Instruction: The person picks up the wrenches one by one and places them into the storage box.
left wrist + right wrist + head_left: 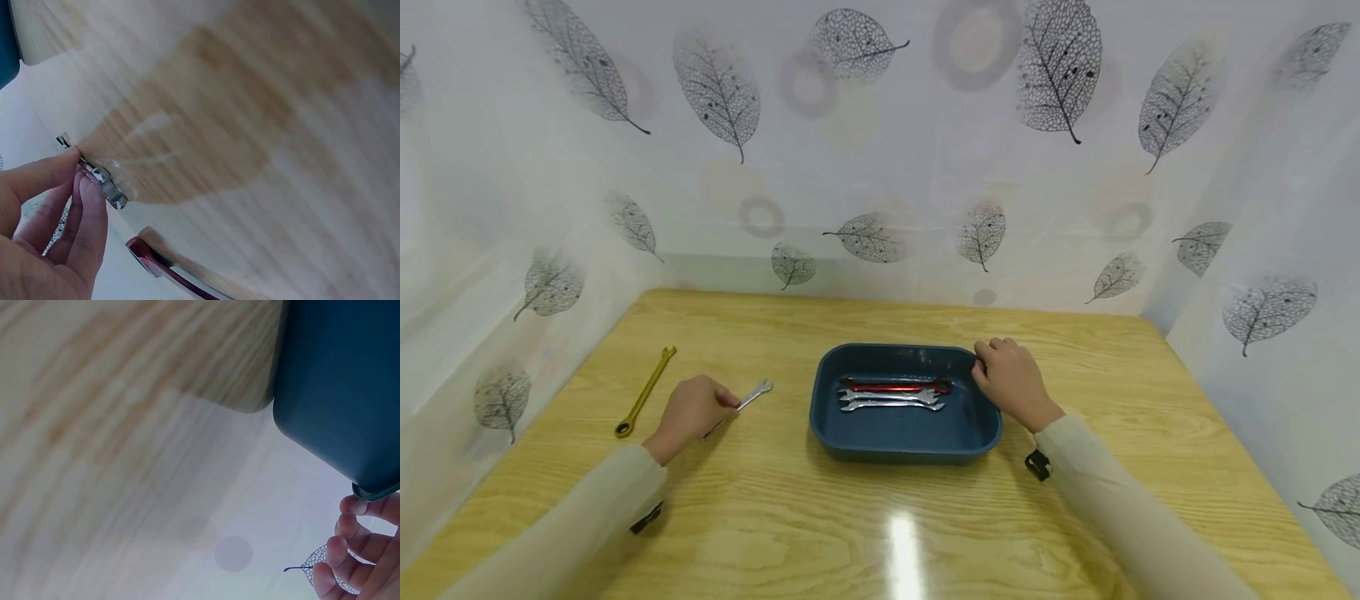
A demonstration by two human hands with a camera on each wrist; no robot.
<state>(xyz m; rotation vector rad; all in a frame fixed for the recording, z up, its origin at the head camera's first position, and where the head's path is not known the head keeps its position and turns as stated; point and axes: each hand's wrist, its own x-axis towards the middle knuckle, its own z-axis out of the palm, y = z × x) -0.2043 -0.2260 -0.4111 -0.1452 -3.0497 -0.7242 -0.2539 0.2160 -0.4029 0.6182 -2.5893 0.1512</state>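
My left hand [695, 412] pinches a small silver wrench [756, 392] by its shank, between thumb and fingertips, low over the left part of the table. One open-ended head sticks out toward the box, and part of the shank is hidden behind the fingers. In the left wrist view, a shiny end of the wrench [114, 195] shows past the fingers. At the far right corner of a dark blue box [895, 455], my right hand [1011, 379] grips the rim. Inside the box lie a red wrench [891, 387] and several silver wrenches [891, 405], side by side.
Left of my left hand, a gold wrench [647, 392] lies slantwise on the wooden table [820, 533]. A leaf-printed white curtain [880, 167] stands along the back and both sides of the table.
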